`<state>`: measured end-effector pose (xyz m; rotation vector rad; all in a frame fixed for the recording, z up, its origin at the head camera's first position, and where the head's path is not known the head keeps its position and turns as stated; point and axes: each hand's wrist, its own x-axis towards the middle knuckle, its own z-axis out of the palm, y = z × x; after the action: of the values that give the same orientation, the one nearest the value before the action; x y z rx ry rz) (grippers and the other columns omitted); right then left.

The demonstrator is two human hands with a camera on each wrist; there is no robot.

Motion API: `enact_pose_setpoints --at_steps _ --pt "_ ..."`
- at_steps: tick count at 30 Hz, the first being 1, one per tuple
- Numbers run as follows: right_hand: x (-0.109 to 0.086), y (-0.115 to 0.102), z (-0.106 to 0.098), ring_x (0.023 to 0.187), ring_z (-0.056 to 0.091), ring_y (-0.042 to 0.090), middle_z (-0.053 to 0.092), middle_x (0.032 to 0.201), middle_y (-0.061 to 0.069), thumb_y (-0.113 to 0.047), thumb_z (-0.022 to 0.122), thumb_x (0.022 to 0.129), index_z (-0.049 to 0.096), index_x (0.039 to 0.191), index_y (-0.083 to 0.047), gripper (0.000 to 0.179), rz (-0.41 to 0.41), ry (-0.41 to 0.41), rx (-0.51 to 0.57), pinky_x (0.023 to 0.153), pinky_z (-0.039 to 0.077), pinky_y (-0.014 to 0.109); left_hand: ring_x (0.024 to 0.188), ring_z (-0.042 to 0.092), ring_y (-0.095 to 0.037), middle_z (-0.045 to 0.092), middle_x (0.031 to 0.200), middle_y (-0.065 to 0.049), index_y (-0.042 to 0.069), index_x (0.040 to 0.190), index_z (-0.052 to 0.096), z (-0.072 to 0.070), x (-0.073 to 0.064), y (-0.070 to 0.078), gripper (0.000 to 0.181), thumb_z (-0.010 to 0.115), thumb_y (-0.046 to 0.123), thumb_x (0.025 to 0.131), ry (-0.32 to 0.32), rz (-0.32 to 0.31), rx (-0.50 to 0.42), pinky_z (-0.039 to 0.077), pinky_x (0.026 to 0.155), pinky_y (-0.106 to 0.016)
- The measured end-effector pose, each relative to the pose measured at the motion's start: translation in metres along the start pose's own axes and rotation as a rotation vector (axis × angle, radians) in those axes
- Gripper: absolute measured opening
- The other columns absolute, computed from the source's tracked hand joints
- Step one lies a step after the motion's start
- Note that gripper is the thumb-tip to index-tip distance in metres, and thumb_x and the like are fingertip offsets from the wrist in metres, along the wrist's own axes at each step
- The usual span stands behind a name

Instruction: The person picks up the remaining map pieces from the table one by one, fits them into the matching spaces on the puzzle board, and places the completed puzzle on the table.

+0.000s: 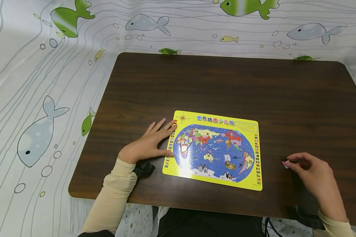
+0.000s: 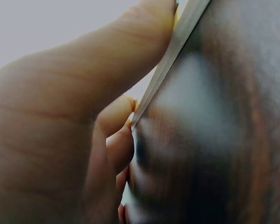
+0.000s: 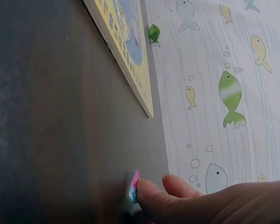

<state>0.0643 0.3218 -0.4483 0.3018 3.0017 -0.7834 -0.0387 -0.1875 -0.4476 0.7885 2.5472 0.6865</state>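
A yellow-bordered world map puzzle board (image 1: 213,149) lies flat on the dark wooden table, with a blue oval map and rows of small flags along its sides. My left hand (image 1: 149,141) rests at its left edge, fingers spread and fairly straight, thumb and fingertips touching the border. In the left wrist view the thumb (image 2: 126,42) lies against the board's thin edge (image 2: 170,60). Right of the board, my right hand (image 1: 315,174) pinches a small pink and light-blue puzzle piece (image 3: 134,186) between thumb and finger, close to the tabletop. The fingers partly hide the piece.
The brown table (image 1: 225,85) stretches beyond the board to the back and both sides. A white cloth with fish prints (image 1: 145,23) hangs behind it and along the left. Dark straps (image 1: 143,170) sit on the wrists near the table's front edge.
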Motion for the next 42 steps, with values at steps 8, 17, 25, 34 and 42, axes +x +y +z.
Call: enact_pose_setpoints --at_steps 8,17,25,34,42 --pt "0.005 0.001 -0.004 0.07 0.046 -0.022 0.077 0.104 0.024 -0.019 0.074 0.099 0.076 0.109 -0.005 0.018 -0.018 -0.038 0.004 0.054 0.043 0.018 0.165 -0.004 -0.035 0.008 0.178 0.0 0.023 0.168 0.02 0.001 0.0 -0.002 0.107 0.078 0.057 0.085 0.002 0.001 0.009 -0.006 0.131 -0.062" --pt "0.006 0.001 -0.004 0.071 0.058 -0.013 0.077 0.093 -0.004 -0.026 0.075 0.098 0.077 0.111 -0.008 0.022 -0.047 -0.109 0.061 0.056 0.046 0.017 0.165 -0.005 -0.031 0.007 0.178 0.003 0.025 0.168 0.019 0.0 0.0 0.0 0.107 0.079 0.057 0.085 -0.011 -0.008 0.006 -0.007 0.132 -0.059" --pt "0.014 -0.012 -0.006 0.072 0.06 -0.014 0.079 0.1 0.013 -0.024 0.077 0.096 0.078 0.111 -0.007 0.023 -0.105 -0.116 0.072 0.059 0.047 0.013 0.166 -0.006 -0.03 0.006 0.178 0.005 0.025 0.168 0.019 0.0 0.001 0.0 0.107 0.077 0.058 0.086 -0.017 -0.023 0.003 -0.007 0.132 -0.058" --pt "0.023 -0.033 -0.006 0.076 0.068 -0.003 0.082 0.095 0.003 -0.03 0.079 0.095 0.078 0.114 -0.008 0.03 -0.09 -0.213 0.139 0.066 0.048 0.01 0.165 -0.007 -0.03 0.006 0.178 0.004 0.026 0.168 0.018 0.0 0.002 -0.001 0.106 0.076 0.059 0.086 -0.022 -0.031 0.008 -0.007 0.132 -0.057" --pt "0.03 -0.061 0.0 0.085 0.072 0.0 0.082 0.104 0.008 -0.03 0.078 0.095 0.075 0.121 -0.003 0.037 -0.077 -0.356 0.247 0.072 0.052 0.014 0.165 -0.005 -0.031 0.007 0.178 0.003 0.025 0.168 0.02 -0.001 -0.002 0.002 0.107 0.079 0.057 0.085 -0.013 -0.022 0.009 -0.006 0.132 -0.059"
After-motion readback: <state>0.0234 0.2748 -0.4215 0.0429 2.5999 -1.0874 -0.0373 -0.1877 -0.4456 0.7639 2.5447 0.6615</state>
